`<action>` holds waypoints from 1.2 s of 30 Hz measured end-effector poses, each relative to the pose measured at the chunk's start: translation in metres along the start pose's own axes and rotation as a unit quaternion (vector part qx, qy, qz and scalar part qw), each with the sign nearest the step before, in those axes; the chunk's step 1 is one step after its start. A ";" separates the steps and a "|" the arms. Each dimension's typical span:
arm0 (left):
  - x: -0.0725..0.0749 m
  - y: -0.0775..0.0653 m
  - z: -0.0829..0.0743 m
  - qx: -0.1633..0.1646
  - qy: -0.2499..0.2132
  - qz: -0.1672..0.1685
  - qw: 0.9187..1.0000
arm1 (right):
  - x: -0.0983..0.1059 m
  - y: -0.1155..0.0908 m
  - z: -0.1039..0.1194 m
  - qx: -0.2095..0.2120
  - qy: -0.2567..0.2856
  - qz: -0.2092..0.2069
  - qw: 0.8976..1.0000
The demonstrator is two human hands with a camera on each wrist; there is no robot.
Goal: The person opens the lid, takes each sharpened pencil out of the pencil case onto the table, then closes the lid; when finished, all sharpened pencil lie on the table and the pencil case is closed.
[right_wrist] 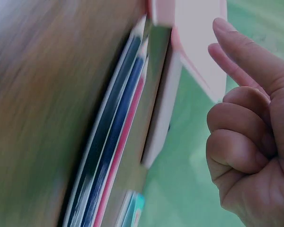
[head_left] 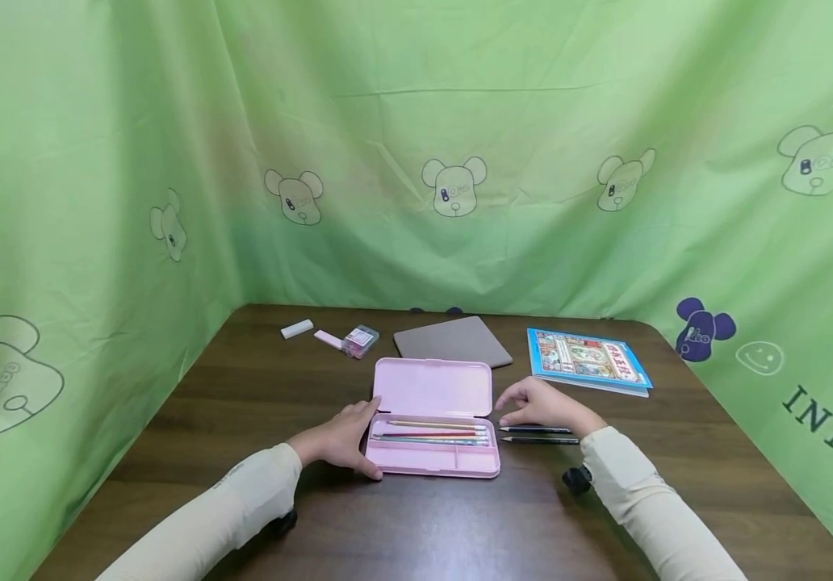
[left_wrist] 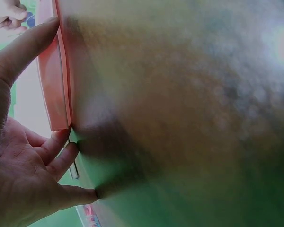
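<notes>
A pink pencil case [head_left: 411,461] lies with its lid raised in the head view. Several pencils [head_left: 431,436] lie across its rear compartment, while small front compartments show bare pink. My left hand [head_left: 344,436] holds the left end of the case, thumb at the front corner and fingers along the side and back. Just right of the case, my right hand [head_left: 538,403] hovers beside loose dark pencils [head_left: 538,440] on the table. In the right wrist view its thumb and index finger stretch out, parted, with nothing between them, and the other fingers are curled. A blue pencil [right_wrist: 112,127] and a red one [right_wrist: 125,123] show there.
Behind the case lies a flat grey notebook-like thing [head_left: 453,342]. A colourful blue-edged book [head_left: 591,361] is at back right. At back left are a white block [head_left: 296,328], a pink strip [head_left: 328,339] and a small clear box [head_left: 360,341]. Green curtain [head_left: 387,105] surrounds the table.
</notes>
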State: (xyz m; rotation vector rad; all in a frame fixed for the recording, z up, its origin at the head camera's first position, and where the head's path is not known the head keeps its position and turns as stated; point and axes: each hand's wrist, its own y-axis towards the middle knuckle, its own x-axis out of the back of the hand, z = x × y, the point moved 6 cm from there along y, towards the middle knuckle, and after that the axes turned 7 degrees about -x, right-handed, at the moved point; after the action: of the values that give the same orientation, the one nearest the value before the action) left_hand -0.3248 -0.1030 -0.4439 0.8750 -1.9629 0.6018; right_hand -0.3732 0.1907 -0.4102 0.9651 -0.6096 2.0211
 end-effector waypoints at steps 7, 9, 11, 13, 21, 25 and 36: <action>0.001 0.001 0.003 0.007 -0.004 0.006 1.000 | -0.016 0.017 0.020 0.038 -0.006 0.028 0.999; 0.002 0.001 0.004 0.012 -0.006 0.009 1.000 | -0.021 0.021 0.020 0.034 -0.005 0.037 0.999; 0.002 0.002 0.004 0.013 -0.006 0.011 1.000 | -0.025 0.022 0.020 0.027 0.004 0.049 0.998; 0.002 0.002 0.004 0.014 -0.007 0.014 1.000 | -0.029 0.023 0.020 0.027 0.007 0.060 0.998; 0.004 0.004 0.004 0.028 -0.012 0.023 0.999 | -0.038 0.025 0.017 0.020 -0.010 0.087 0.996; 0.006 0.004 0.004 0.030 -0.012 0.025 0.999 | -0.038 0.027 0.016 0.015 -0.018 0.093 0.995; 0.008 0.006 0.006 0.030 -0.019 0.033 0.999 | -0.036 0.032 0.016 -0.005 -0.006 0.107 0.994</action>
State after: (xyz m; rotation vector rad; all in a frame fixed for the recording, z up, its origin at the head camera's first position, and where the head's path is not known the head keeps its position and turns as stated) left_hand -0.3354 -0.1065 -0.4402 0.8655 -2.0231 0.6897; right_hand -0.3788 0.1454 -0.4327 0.9407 -0.7559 2.1978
